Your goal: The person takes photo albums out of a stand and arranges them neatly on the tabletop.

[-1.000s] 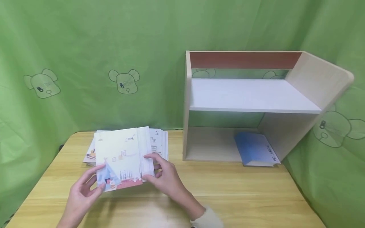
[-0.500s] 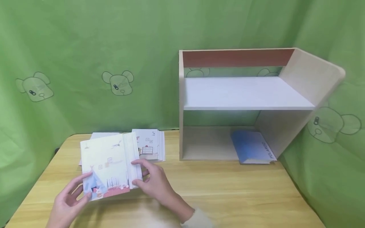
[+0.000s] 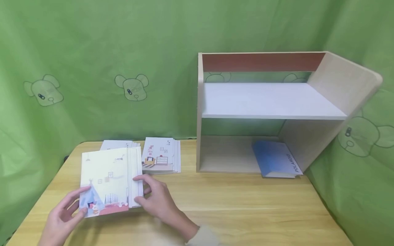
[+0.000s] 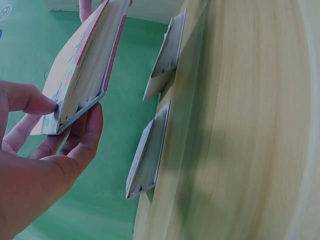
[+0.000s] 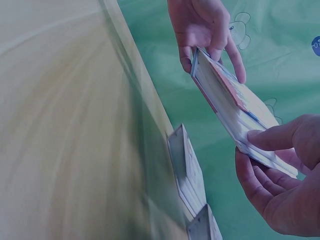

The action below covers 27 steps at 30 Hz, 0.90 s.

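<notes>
An illustrated notebook (image 3: 107, 171) is held above the table between both hands. Its cover shows a blue tent and pink floor, and layered edges stick out on its right. My left hand (image 3: 63, 215) pinches its lower left corner, thumb on the cover; the left wrist view shows the fingers under the back (image 4: 80, 112). At the opposite edge my right hand (image 3: 158, 198) grips the layers between thumb and fingers. Behind it lie two similar notebooks: one partly hidden (image 3: 115, 144), another (image 3: 158, 155) with a drawn yellow chair and cabinet.
A two-tier wooden shelf (image 3: 274, 100) stands at the back right of the wooden table (image 3: 246, 212). On its lower level a blue and white book marked POLAROID (image 3: 275, 160) lies at the right. A green curtain (image 3: 172, 51) hangs close behind the table.
Both hands have carried the illustrated notebook left and slightly nearer the body. The notebook with the chair drawing behind it has come fully into view. Both hands keep their grip.
</notes>
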Each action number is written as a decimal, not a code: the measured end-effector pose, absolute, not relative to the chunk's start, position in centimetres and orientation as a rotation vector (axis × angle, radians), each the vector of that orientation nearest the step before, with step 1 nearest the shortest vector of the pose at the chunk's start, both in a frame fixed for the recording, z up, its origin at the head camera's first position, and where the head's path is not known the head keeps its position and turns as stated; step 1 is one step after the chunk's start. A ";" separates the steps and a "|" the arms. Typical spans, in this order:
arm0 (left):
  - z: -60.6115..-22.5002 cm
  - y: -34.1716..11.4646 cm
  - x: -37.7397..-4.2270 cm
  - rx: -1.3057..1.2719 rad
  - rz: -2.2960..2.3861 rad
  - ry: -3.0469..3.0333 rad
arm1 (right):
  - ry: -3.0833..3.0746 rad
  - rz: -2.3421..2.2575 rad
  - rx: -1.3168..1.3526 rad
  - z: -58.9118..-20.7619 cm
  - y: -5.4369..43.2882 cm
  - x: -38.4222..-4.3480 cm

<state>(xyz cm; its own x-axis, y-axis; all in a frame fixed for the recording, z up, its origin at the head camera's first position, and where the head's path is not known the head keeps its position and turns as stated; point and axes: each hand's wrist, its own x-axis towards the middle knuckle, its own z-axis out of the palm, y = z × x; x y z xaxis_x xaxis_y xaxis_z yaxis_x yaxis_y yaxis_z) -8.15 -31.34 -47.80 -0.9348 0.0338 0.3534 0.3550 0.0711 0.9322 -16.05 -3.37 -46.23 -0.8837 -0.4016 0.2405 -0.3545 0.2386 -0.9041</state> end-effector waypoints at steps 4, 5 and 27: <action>-47.9 -32.0 -7.9 -0.336 -1.898 -2.181 | 2.418 -1.756 -0.706 -46.5 -4.1 -15.8; -47.9 -32.1 -7.8 -0.314 -1.883 -2.198 | 2.405 -1.757 -0.698 -46.6 -4.3 -15.7; -49.2 -36.3 -7.3 -0.247 -1.438 -2.585 | 2.362 -1.676 -0.552 -48.7 -7.7 -14.8</action>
<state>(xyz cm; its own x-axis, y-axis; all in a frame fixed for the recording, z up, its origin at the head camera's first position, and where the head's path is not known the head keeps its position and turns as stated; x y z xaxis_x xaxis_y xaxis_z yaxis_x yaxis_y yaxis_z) -7.28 -36.33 -49.15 -0.9712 0.0600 0.2304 0.2274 0.5204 0.8231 -14.76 -7.72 -48.73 -0.9120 -0.4063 0.0571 -0.1882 0.2906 -0.9382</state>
